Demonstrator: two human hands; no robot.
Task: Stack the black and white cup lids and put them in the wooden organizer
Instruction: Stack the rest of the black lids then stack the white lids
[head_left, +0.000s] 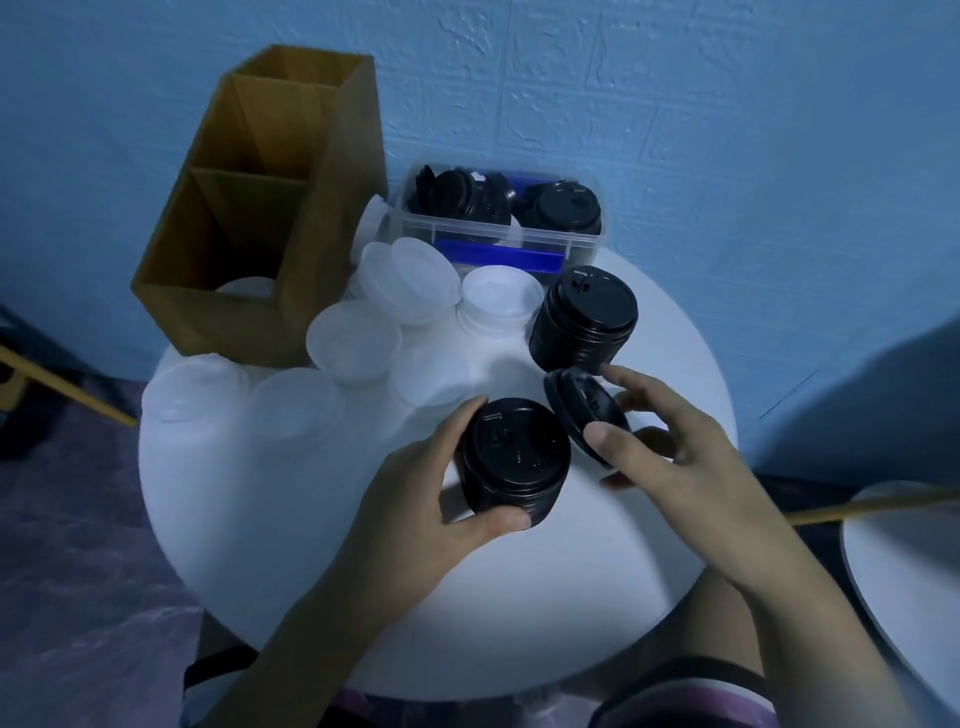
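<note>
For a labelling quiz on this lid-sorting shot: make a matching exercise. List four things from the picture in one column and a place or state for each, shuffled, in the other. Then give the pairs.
Column 1
1. left hand
2. right hand
3. wooden organizer
4. clear plastic box

Column 2
A. contains black lids
B. pinches a single tilted black lid
C. has a white lid low in its near compartment
D. grips a stack of black lids

Pairs: 1-D, 2-B, 3-C, 4-A

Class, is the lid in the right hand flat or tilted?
Tilted: the right hand holds the round black plastic lid steeply angled.
</note>
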